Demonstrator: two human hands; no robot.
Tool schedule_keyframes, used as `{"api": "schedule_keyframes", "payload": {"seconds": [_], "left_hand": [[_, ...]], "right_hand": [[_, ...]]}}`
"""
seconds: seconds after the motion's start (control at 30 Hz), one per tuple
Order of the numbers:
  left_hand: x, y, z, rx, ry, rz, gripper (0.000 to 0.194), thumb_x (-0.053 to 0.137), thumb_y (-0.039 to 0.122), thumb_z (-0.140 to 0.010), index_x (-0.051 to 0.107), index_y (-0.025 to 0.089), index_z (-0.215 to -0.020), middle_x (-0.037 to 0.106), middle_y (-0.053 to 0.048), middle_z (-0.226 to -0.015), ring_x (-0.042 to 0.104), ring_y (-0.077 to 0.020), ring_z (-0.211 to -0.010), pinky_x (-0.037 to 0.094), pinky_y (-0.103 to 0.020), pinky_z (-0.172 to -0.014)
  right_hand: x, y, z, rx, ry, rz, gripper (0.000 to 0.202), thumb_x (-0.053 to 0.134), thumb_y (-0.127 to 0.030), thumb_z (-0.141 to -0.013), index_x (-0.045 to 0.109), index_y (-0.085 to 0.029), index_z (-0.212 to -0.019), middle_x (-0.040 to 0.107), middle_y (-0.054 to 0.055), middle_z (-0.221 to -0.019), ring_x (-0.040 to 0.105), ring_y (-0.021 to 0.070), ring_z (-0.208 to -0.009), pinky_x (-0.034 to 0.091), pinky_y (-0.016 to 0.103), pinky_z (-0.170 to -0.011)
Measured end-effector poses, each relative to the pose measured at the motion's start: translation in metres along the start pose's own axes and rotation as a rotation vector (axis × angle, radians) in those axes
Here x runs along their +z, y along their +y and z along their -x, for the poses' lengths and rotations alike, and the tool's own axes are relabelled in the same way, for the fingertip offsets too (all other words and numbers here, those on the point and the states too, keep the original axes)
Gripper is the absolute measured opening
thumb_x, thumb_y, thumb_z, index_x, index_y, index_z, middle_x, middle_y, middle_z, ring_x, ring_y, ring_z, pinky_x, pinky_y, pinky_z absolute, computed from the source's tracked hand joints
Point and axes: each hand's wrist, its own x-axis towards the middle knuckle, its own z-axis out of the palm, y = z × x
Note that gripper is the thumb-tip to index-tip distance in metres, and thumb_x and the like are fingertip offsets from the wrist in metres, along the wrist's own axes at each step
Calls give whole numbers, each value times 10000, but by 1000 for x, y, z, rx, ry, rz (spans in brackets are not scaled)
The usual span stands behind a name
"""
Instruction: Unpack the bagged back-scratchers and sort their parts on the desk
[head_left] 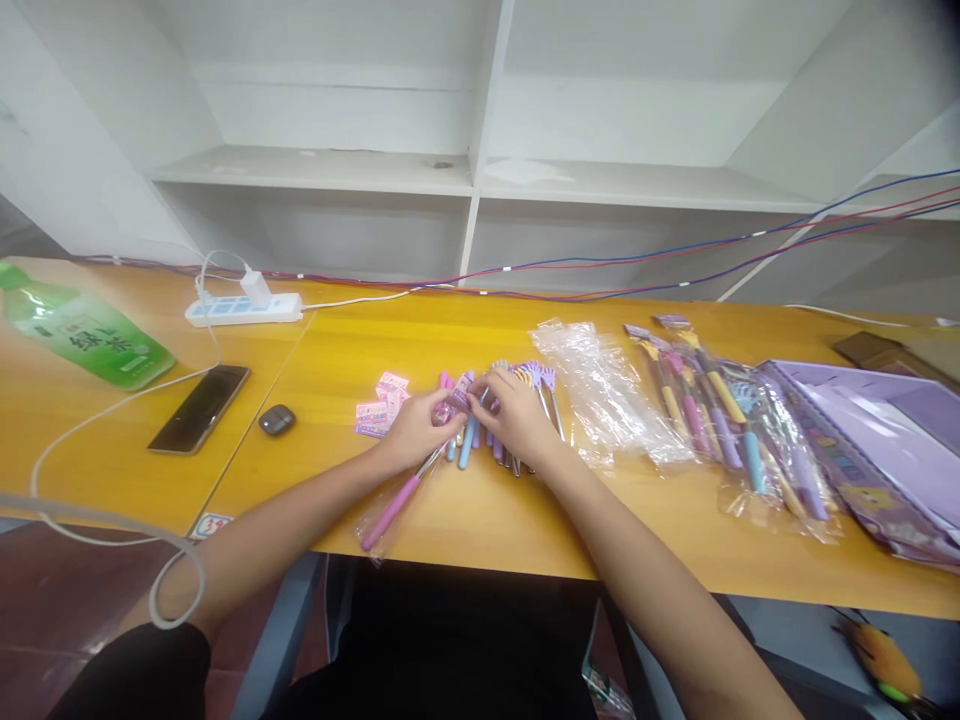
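Both forearms reach in over the bench (360, 345), elbows wide, and the two hands meet right at the middle. Here's the left hand (416, 430), palm down, fingers curled, thumb and fingertips nipped closed on the upper end of a clear sleeve (377, 540). Opposite it, the right hand (514, 415) bends inward at the wrist, thumb and fingers drawn together on a small printed card (459, 396), though the exact grip is partly hidden.

And look at the stick (391, 512) inside that sleeve: bright pink handle, thin silvery shaft, slanting from the near edge of the bench up to the left hand, its top end covered by the fingers. The plastic stands loose and glossy around the handle. Just beside it lie blue and purple handles (468, 443), with clawed heads (534, 374) fanned out beyond the right hand.
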Motion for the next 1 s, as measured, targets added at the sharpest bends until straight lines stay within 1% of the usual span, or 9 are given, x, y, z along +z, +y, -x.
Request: {"api": "schedule_keyframes", "payload": {"seconds": [0.1,0.17,0.27,0.37,0.5,0.7,0.8,0.9,1.0], "left_hand": [[4,1,3,59,-15,-70,150,711,300,-926,758,192,-1020,758,-27,-890,652,-180,-719,499,-288,-725],[5,0,3,73,-4,-74,157,692,301,-945,751,196,-1046,762,-32,-923,661,-185,-761,503,-293,-755],[5,-3,3,71,30,-59,174,680,307,-956,745,195,-1072,767,-46,-973,656,-182,-765,498,-290,-745],[4,-2,2,73,37,-76,159,679,306,-950,740,195,-1046,748,-37,-925,629,-176,-731,479,-284,-716],[5,2,4,105,11,-150,162,689,286,-921,731,193,-1047,675,-6,-827,562,-159,-679,441,-275,-683],[7,-1,6,172,-46,-196,177,652,260,-922,721,196,-1071,675,-28,-911,536,-153,-683,427,-282,-682],[6,-2,5,162,-44,-201,166,647,216,-882,695,201,-1040,672,-22,-911,528,-149,-673,424,-290,-689],[3,0,2,132,-61,-197,195,652,177,-821,671,206,-1013,653,1,-848,515,-147,-648,408,-294,-673],[0,2,1,104,-72,-175,215,633,156,-787,660,206,-994,625,22,-760,522,-153,-636,398,-289,-651]], "right_hand": [[-3,0,-1,-33,5,-13,50,575,-227,-1027,621,-231,-1008,637,68,-935,621,224,-863,519,363,-786],[-6,0,-1,-41,-22,-61,47,611,-242,-1013,634,-230,-1052,646,73,-973,622,216,-854,529,354,-761],[-7,0,-1,-34,-46,-104,87,640,-269,-1005,643,-239,-1087,659,85,-1028,635,220,-879,551,363,-767],[-6,-1,-1,-40,-19,-92,27,603,-233,-1007,627,-244,-1011,660,76,-976,643,226,-895,557,372,-788],[-3,-1,-1,-50,12,-76,71,614,-176,-949,585,-241,-939,630,59,-908,616,211,-828,536,340,-725],[-2,2,0,-23,-10,-19,168,609,-101,-851,514,-238,-836,585,31,-829,561,184,-725,481,312,-679],[0,1,0,-34,1,15,185,607,-102,-831,485,-240,-813,566,22,-808,540,180,-708,449,310,-677],[0,-2,-1,-34,13,31,197,610,-107,-817,469,-243,-806,559,18,-796,532,180,-704,429,311,-673],[-5,-1,-1,17,47,52,220,623,-119,-799,447,-251,-796,558,14,-774,531,186,-706,424,316,-681]]}}
